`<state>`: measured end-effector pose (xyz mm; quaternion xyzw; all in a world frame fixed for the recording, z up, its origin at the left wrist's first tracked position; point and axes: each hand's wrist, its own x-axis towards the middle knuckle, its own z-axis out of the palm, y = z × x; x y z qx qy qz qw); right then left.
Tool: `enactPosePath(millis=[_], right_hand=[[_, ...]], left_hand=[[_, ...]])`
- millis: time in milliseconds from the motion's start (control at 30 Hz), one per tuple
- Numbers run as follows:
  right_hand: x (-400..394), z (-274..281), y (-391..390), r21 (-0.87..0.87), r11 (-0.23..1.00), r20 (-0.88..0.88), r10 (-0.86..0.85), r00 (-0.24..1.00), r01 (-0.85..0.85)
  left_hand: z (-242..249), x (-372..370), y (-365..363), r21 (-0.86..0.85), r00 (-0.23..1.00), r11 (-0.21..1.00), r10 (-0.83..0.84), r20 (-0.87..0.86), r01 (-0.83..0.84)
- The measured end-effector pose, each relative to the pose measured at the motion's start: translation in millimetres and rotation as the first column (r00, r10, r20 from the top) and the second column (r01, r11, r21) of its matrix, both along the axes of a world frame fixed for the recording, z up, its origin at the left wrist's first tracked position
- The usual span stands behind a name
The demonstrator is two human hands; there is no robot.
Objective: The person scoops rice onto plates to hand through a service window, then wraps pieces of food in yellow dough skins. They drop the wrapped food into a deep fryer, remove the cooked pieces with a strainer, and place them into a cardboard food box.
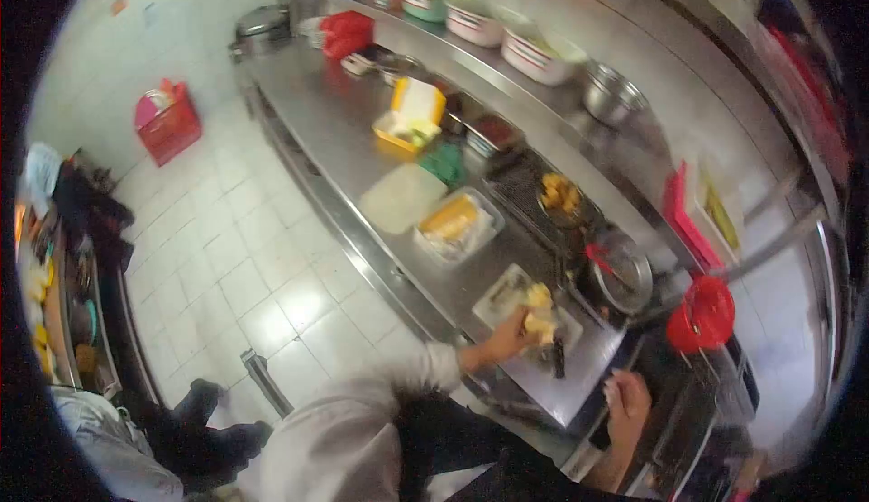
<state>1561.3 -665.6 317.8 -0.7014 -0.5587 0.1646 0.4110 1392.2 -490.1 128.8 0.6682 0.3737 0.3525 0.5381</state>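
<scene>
My left hand [505, 343] is closed around a pale yellow piece of food [540, 326], its exact kind blurred. This is over a shallow clear tray [493, 307] near the end of the steel counter. Another yellow lump [539, 296] lies just beyond the fingers. Beside the tray's near edge is a dark handle [558, 359], perhaps a knife's. My right hand [626, 404] hovers off the counter's end, fingers loosely bent and apart, with nothing visible in it.
Along the steel counter [344, 176] stand a plastic box [496, 221] with a yellow roll, a yellow takeaway box [396, 144], fried pieces [561, 196] and a metal pot [625, 276]. A red bucket [701, 314] is at right. Bowls [543, 63] line the shelf.
</scene>
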Motion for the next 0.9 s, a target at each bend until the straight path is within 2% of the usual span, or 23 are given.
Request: enactPosePath(millis=[33,67,100,133,167,200,267,300,333,400,433,467,500,533,567,600,633,667,700,733,800,833,900], right_hand=[[-6.5,-8.3,38.7,-0.065,0.991,0.129,0.122,0.984,-0.114],[-24.9,-14.2,79.8,-0.076,0.978,0.013,0.196,0.98,-0.195],[-43.5,-23.2,119.6,-0.081,0.958,-0.103,0.266,0.959,-0.274],[-51.6,-44.8,159.5,-0.115,0.932,-0.088,0.336,0.938,-0.345],[-60.9,-68.1,199.8,-0.15,0.899,-0.074,0.404,0.912,-0.411],[-80.2,-78.9,240.9,-0.132,0.859,0.033,0.503,0.864,-0.495],[-106.6,-126.1,309.8,-0.102,0.798,0.216,0.601,0.769,-0.595],[-112.1,-157.2,345.5,-0.088,0.784,0.288,0.611,0.738,-0.615],[-118.7,-174.1,372.4,-0.078,0.767,0.288,0.629,0.722,-0.637],[-134.5,-192.7,404.7,-0.202,0.728,0.418,0.669,0.614,-0.655],[-146.1,-178.5,404.1,-0.193,0.709,0.413,0.686,0.599,-0.678],[-153.4,-161.3,402.0,-0.394,0.666,0.439,0.742,0.507,-0.634],[-163.6,-146.8,402.6,-0.574,0.604,0.448,0.797,0.405,-0.553],[-162.3,-153.2,411.4,-0.569,0.588,0.449,0.808,0.382,-0.575],[-150.7,-169.8,424.2,-0.452,0.54,0.423,0.831,0.362,-0.71],[-141.0,-189.0,438.6,-0.327,0.479,0.393,0.853,0.344,-0.815],[-138.4,-222.8,464.6,-0.202,0.492,0.356,0.842,0.405,-0.847],[-134.4,-229.9,465.9,-0.242,0.54,0.29,0.833,0.471,-0.806],[-130.5,-238.8,469.4,-0.282,0.585,0.227,0.811,0.539,-0.761],[-136.0,-232.3,468.9,-0.453,0.638,0.33,0.769,0.548,-0.623],[-134.6,-207.0,467.1,-0.382,0.426,0.344,0.889,0.301,-0.82],[-133.6,-206.6,467.4,-0.377,0.432,0.343,0.887,0.31,-0.819],[-132.2,-208.7,472.3,-0.358,0.449,0.352,0.877,0.327,-0.819]], left_hand=[[-9.2,-12.6,-4.1,-0.239,0.976,0.966,-0.044,0.214,0.096],[-17.7,-26.2,-7.0,-0.429,0.902,0.87,-0.037,0.431,0.241],[-12.3,-47.2,-11.3,-0.526,0.789,0.751,0.011,0.615,0.399],[-7.1,-68.1,-18.3,-0.552,0.64,0.611,0.095,0.763,0.568],[-21.6,-77.7,-24.1,-0.549,0.64,0.635,0.109,0.76,0.544],[-31.1,-88.4,-27.7,-0.329,0.434,0.672,0.013,0.901,0.664],[-36.5,-121.7,-33.0,-0.08,0.213,0.704,-0.103,0.972,0.706],[-2.2,-152.0,-44.6,-0.341,0.322,0.571,0.138,0.936,0.747],[20.5,-174.1,-50.6,-0.553,0.44,0.37,0.35,0.827,0.747],[30.7,-193.1,-55.7,-0.572,0.44,0.455,0.37,0.818,0.682],[39.2,-199.4,-59.1,-0.586,0.444,0.515,0.382,0.81,0.625],[50.5,-205.0,-63.1,-0.592,0.441,0.532,0.395,0.806,0.605],[67.8,-210.3,-65.2,-0.671,0.446,0.526,0.503,0.74,0.522],[79.4,-213.9,-65.1,-0.742,0.434,0.506,0.604,0.669,0.439],[82.0,-217.0,-62.4,-0.744,0.421,0.518,0.615,0.667,0.422],[79.4,-218.3,-60.8,-0.718,0.346,0.565,0.632,0.693,0.406],[74.8,-218.1,-60.4,-0.696,0.276,0.598,0.646,0.712,0.397],[75.7,-230.1,-51.1,-0.657,0.221,0.624,0.632,0.742,0.424],[71.6,-222.1,-53.8,-0.633,0.152,0.591,0.66,0.736,0.499],[85.6,-218.2,-57.2,-0.646,0.368,0.737,0.555,0.746,0.199],[79.9,-213.5,-51.0,-0.568,0.348,0.8,0.486,0.802,0.193],[63.6,-211.6,-41.3,-0.505,0.079,0.739,0.53,0.844,0.446],[65.1,-206.9,-35.9,-0.481,0.07,0.742,0.511,0.857,0.468]])
